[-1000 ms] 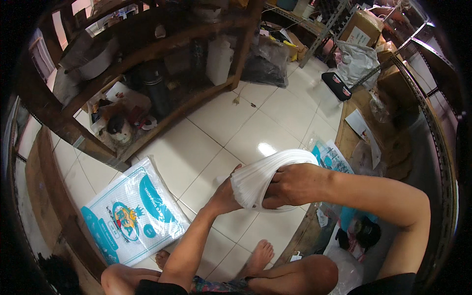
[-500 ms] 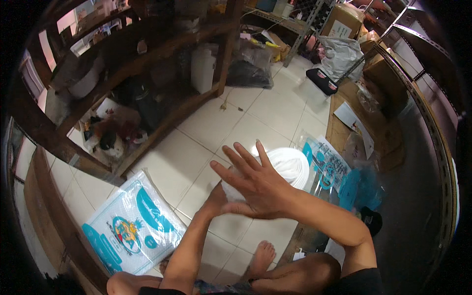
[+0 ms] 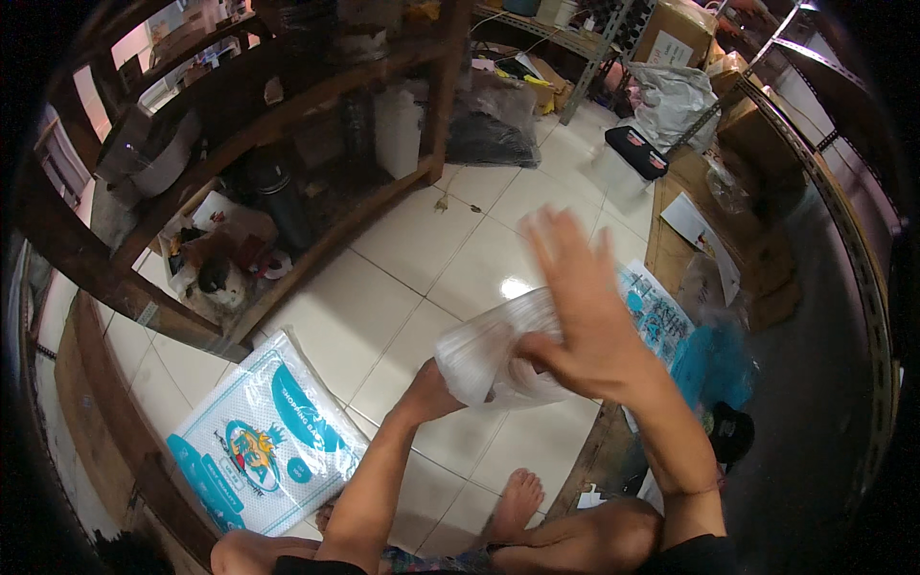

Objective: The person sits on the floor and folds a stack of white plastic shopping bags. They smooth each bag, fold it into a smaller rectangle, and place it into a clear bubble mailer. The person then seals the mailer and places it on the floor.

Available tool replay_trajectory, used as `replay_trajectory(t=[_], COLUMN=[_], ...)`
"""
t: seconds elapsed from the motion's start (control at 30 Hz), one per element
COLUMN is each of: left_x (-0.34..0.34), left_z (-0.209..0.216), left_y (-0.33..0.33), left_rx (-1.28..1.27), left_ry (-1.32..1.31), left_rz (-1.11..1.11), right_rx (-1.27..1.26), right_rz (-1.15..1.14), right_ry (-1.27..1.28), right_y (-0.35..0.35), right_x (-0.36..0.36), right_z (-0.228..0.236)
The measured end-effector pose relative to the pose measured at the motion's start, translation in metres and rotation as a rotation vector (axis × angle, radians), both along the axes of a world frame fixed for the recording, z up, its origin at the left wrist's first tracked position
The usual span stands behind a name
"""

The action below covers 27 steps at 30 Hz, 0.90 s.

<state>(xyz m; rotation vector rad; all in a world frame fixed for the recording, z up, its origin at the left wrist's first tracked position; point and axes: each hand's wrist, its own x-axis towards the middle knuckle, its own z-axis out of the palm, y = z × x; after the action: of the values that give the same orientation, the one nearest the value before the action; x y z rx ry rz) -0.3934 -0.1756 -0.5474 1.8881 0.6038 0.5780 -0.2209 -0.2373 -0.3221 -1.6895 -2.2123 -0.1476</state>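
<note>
A folded bundle of thin, whitish translucent plastic bags [image 3: 471, 356] is held over the tiled floor. My left hand [image 3: 431, 395] grips its near left end, with the fingers mostly hidden underneath. Over the bundle's right part is my right hand [image 3: 586, 311], smeared by motion. Its fingers stretch upward, apart from each other, and the thumb lies across the plastic. On the floor to the left rests a flat, clear-wrapped pack of shopping bags [image 3: 264, 436] with turquoise and yellow print.
A wooden shelf [image 3: 335, 220] with assorted items stands at the left. Along the right are a printed plastic wrapper [image 3: 656, 307], crumpled turquoise plastic [image 3: 709, 364] and a metal rack [image 3: 848, 249]. A black pouch [image 3: 636, 151] sits on a translucent box [image 3: 618, 182] farther back.
My right hand has swung up and to the right, its fingers now pointing upward. The bundle has turned from a rounded white fold to a flatter, more see-through side.
</note>
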Motion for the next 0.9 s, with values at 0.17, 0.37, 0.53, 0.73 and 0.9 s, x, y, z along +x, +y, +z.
replay_trajectory(t=[0.17,0.37,0.53,0.73,0.9], left_x=[0.005,-0.002,-0.01,-0.013,-0.007], left_z=[0.0,0.027,0.004,0.026,-0.006], left_y=[-0.001,-0.007,-0.004,-0.001,-0.002], left_rx=[-0.343,-0.142,-0.125,-0.143,-0.031], left_ry=[0.087,0.188,0.048,0.234,-0.016], left_rz=[-0.122,-0.123,-0.037,-0.087,-0.03], right_rx=[-0.201,-0.269,-0.015,-0.019,-0.064], right_rz=[0.003,0.022,0.101,0.043,-0.056], right_ry=[-0.08,-0.052,0.02,0.014,-0.068], right_y=[0.009,0.011,0.008,0.0,-0.004], right_x=[-0.01,-0.018,-0.035,-0.011,-0.001], right_z=[-0.045,-0.06,-0.013,-0.004,-0.019])
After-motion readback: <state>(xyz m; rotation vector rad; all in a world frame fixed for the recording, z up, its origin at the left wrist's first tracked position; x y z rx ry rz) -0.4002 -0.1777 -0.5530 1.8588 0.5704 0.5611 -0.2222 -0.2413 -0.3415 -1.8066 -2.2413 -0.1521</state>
